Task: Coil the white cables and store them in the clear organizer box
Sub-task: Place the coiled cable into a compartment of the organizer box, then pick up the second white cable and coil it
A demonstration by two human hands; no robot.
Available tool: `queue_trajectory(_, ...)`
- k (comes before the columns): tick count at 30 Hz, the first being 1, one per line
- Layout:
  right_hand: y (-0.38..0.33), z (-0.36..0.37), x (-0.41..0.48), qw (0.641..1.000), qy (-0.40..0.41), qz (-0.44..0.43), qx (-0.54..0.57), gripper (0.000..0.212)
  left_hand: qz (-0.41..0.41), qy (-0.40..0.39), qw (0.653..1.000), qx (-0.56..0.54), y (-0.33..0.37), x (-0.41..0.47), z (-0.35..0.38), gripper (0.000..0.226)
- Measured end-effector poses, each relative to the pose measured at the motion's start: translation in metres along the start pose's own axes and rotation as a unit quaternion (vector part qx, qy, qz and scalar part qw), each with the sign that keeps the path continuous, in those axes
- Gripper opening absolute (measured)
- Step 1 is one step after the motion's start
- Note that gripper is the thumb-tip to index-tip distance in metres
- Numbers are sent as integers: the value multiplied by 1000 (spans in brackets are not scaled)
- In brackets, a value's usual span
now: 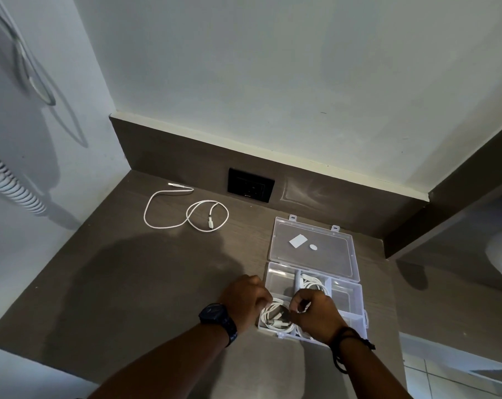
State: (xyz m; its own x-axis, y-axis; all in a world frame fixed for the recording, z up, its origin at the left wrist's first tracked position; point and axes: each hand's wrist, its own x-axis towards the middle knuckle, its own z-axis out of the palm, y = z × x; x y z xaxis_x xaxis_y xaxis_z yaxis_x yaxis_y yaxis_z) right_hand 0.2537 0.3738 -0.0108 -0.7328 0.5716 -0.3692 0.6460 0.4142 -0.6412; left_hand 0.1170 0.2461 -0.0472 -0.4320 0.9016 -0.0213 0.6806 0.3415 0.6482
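The clear organizer box (348, 295) lies on the brown counter at the right, its lid (313, 246) folded open toward the wall. My left hand (245, 300) and my right hand (316, 313) meet over the near-left compartment, both pinching a coiled white cable (274, 316) that sits in it. A second coiled white cable (313, 283) rests in the middle back compartment. A third white cable (186, 208) lies loose and uncoiled on the counter at the back left, far from both hands.
A black wall socket (251, 185) sits in the brown backsplash behind the loose cable. A spiral cord (11, 182) hangs on the left wall. The counter (129, 283) ends at the right beyond the box, with a tiled floor (460, 378) below.
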Motion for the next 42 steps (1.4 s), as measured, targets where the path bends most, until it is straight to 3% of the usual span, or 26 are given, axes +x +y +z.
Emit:
queue_trajectory(5,-24,-4,11,996,90,-23,13,12,-73,85,994,-11,-21,6,-29,6)
queue_trajectory(10,-78,10,41,989,108,-102,4,10,-113,129,981,92,-66,28,-77,26)
queue_trajectory(14,-111,30,73,988,106,-110,22,11,-204,188,957,85,-89,56,-109,33)
queue_trajectory(17,-127,43,96,988,104,-94,58,12,-317,126,939,40,-103,84,-122,54)
queue_trajectory(19,-134,50,111,985,121,-62,110,11,-335,74,939,8,-113,98,-124,46)
queue_trajectory(22,-144,53,129,969,159,-8,190,9,-306,55,949,-46,-119,110,-122,23)
queue_trajectory(26,-158,46,146,955,119,84,258,53,-190,89,978,-14,-103,104,-117,25)
queue_trajectory(28,-167,37,147,954,72,101,273,58,-114,99,988,40,-91,95,-119,19)
queue_trajectory(31,-182,22,146,962,23,59,267,33,-25,105,991,84,-73,85,-133,23)
queue_trajectory(33,-190,9,143,967,30,41,250,23,-30,97,993,56,-62,77,-145,27)
queue_trajectory(37,-211,-28,128,970,46,-9,237,18,-100,195,975,-31,-53,63,-180,32)
queue_trajectory(40,-229,-61,103,967,16,-55,248,26,-80,242,967,-2,-29,63,-210,65)
queue_trajectory(42,-242,-80,82,961,12,-90,262,33,-60,235,969,-46,-4,65,-225,61)
